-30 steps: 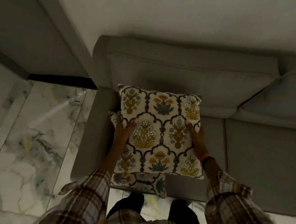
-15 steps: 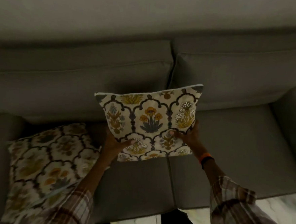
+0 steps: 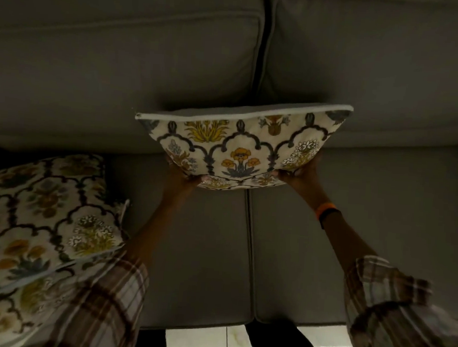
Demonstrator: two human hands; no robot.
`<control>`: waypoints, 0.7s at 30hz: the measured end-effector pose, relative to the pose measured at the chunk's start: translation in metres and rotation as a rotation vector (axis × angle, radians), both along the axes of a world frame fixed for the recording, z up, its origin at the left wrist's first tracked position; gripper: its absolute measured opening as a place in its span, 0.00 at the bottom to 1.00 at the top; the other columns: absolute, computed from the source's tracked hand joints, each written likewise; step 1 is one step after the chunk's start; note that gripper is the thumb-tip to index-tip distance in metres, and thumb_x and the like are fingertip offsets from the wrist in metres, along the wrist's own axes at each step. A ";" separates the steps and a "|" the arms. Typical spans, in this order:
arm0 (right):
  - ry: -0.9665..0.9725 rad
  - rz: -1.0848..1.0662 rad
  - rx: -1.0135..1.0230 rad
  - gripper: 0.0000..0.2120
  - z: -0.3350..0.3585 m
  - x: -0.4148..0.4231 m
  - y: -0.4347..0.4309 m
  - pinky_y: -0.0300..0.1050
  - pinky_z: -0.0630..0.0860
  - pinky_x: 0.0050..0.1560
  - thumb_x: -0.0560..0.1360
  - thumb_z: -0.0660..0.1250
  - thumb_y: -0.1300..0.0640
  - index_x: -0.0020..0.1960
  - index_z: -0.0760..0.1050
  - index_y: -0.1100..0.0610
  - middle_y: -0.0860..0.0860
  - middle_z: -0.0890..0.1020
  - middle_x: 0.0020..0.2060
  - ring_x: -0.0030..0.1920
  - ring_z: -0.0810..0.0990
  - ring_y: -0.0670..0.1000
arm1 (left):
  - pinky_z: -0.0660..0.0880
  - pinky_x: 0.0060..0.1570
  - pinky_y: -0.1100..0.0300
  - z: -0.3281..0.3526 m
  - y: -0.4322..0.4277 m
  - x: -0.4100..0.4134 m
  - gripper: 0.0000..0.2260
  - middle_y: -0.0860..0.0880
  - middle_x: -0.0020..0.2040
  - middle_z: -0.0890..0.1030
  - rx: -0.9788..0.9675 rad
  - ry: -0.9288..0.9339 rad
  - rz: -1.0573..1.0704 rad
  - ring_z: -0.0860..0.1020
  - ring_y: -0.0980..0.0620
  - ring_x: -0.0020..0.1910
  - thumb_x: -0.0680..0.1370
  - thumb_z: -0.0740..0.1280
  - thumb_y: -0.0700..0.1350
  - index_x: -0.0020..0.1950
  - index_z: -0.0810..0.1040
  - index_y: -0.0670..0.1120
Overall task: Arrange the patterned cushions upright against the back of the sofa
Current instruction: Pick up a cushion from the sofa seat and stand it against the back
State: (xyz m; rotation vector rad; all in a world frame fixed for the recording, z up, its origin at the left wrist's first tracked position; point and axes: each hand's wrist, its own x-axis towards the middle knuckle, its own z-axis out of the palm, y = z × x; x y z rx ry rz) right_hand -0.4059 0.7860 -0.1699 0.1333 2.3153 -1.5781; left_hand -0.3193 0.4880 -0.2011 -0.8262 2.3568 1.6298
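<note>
A cream cushion with yellow flowers and dark arches [image 3: 240,147] stands upright near the grey sofa's back cushions [image 3: 121,71], over the seam between the two seats. My left hand [image 3: 180,174] grips its lower left edge and my right hand [image 3: 299,173] grips its lower right edge. Whether the cushion touches the backrest is unclear. A second cushion of the same pattern [image 3: 37,222] lies flat on the left seat, partly under my left sleeve.
The grey seat cushions [image 3: 352,249] stretch out below the held cushion. A strip of pale marble floor [image 3: 278,344] shows at the bottom, beside my dark trouser legs. The room is dim.
I have carried the cushion from the sofa's left end to the middle and tipped it upright toward the backrest. The view has shifted right and closer to the sofa.
</note>
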 end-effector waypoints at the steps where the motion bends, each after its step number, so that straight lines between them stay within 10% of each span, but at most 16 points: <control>1: 0.001 -0.032 0.003 0.53 -0.002 0.005 -0.002 0.50 0.77 0.72 0.69 0.79 0.73 0.81 0.47 0.66 0.62 0.68 0.77 0.75 0.72 0.56 | 0.63 0.69 0.66 0.001 -0.002 0.001 0.42 0.54 0.72 0.63 -0.033 0.027 -0.014 0.62 0.59 0.70 0.71 0.78 0.42 0.78 0.58 0.44; 6: -0.178 -0.261 0.118 0.54 -0.008 0.079 -0.047 0.52 0.61 0.82 0.73 0.81 0.54 0.85 0.48 0.59 0.59 0.59 0.83 0.83 0.59 0.58 | 0.61 0.70 0.54 0.024 -0.008 0.028 0.56 0.38 0.81 0.53 -0.206 -0.028 -0.070 0.56 0.45 0.77 0.65 0.69 0.70 0.80 0.47 0.42; 15: -0.132 0.127 0.338 0.40 0.020 0.164 -0.273 0.63 0.68 0.78 0.79 0.70 0.41 0.83 0.58 0.56 0.58 0.61 0.83 0.82 0.63 0.61 | 0.65 0.72 0.37 0.068 -0.156 0.113 0.33 0.36 0.75 0.66 -0.721 0.089 -0.210 0.64 0.35 0.74 0.76 0.69 0.51 0.78 0.61 0.43; 21: -0.387 0.194 0.131 0.44 0.015 0.188 -0.429 0.63 0.65 0.80 0.81 0.69 0.41 0.86 0.48 0.54 0.57 0.57 0.85 0.82 0.62 0.63 | 0.49 0.78 0.39 0.064 -0.327 0.184 0.36 0.37 0.79 0.56 -0.708 -0.270 0.095 0.55 0.37 0.78 0.78 0.64 0.58 0.80 0.53 0.45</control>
